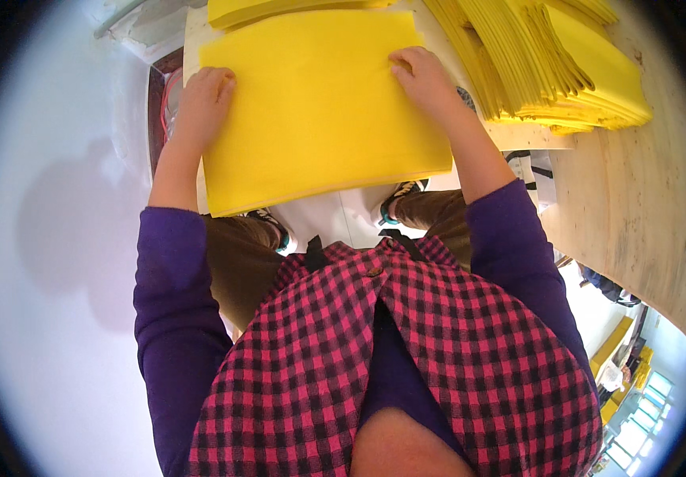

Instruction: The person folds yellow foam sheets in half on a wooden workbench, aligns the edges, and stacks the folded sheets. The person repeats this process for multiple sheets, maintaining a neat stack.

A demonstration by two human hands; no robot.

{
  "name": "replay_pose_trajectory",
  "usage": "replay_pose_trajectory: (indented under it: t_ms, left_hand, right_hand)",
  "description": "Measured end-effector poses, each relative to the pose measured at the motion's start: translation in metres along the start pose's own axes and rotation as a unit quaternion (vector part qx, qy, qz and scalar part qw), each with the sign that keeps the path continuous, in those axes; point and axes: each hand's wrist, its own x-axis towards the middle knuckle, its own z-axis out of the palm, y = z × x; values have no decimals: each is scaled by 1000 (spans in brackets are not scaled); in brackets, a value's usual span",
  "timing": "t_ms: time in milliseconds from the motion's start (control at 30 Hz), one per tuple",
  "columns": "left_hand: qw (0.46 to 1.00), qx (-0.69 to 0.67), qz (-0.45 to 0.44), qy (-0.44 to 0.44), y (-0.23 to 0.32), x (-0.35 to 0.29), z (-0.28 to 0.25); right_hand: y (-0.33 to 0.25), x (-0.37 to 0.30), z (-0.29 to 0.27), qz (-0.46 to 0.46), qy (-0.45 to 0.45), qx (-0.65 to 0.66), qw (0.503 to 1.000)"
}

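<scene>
A flat, smooth yellow sheet (319, 111), which looks like cloth, lies in front of me with its near edge hanging past the table. A thin second line along that near edge suggests more than one layer. My left hand (206, 102) is closed at the sheet's left edge, fingers curled on it. At the right edge, toward the far corner, my right hand (426, 78) is closed too, with thumb and forefinger against the sheet. The undersides of both grips are hidden.
Folded yellow pieces (534, 63) are piled on the wooden table (621, 199) to the right. Another yellow stack (295, 9) lies beyond the sheet. A white wall (48, 238) runs along my left. A small dark round object (466, 98) sits beside my right wrist.
</scene>
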Motion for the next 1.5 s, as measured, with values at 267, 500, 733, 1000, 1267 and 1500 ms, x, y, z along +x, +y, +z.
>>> replay_pose_trajectory:
  t_ms: [267, 500, 733, 1000, 1267, 1500]
  left_hand:
    - [997, -51, 12, -54, 18, -46, -19]
    - [999, -35, -12, -19, 9, -21, -9]
    - [998, -58, 4, -39, 23, -60, -27]
    - [1000, -26, -5, -8, 9, -31, -12]
    - [997, -75, 9, -28, 23, -66, -23]
    - [998, -51, 21, 25, 16, -42, -21]
  right_hand:
    - [-10, -58, -26, -77, -54, 21, 995]
    - [-5, -12, -2, -27, 4, 4, 1000]
    - [-4, -64, -25, -82, -19, 18, 996]
    - [-7, -43, -11, -56, 29, 3, 998]
    - [-17, -87, -16, -93, -10, 30, 995]
    - [-17, -56, -12, -35, 21, 22, 999]
